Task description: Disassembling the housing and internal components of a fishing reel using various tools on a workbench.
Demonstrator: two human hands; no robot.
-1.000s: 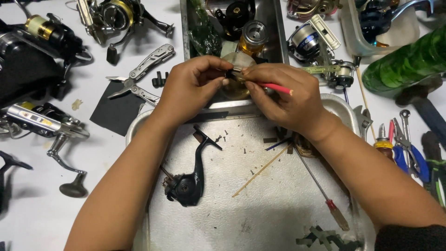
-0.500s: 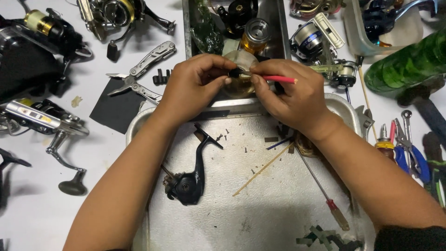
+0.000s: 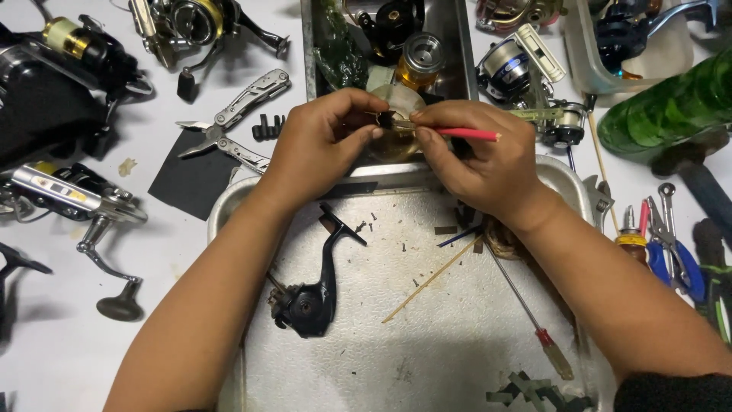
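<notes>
Left hand [image 3: 320, 145] pinches a small dark part [image 3: 381, 120]; right hand [image 3: 484, 164] pinches a red-handled brush [image 3: 454, 131] touching it, above the metal tray [image 3: 427, 336].

I'm getting one view only, the head cam, so no overlap to report. It's looking steeply down and forward at the bench from close range, forearms entering from the bottom edge. The tray [image 3: 396, 336] is filling the lower centre; the hands are sitting just above frame centre.
</notes>
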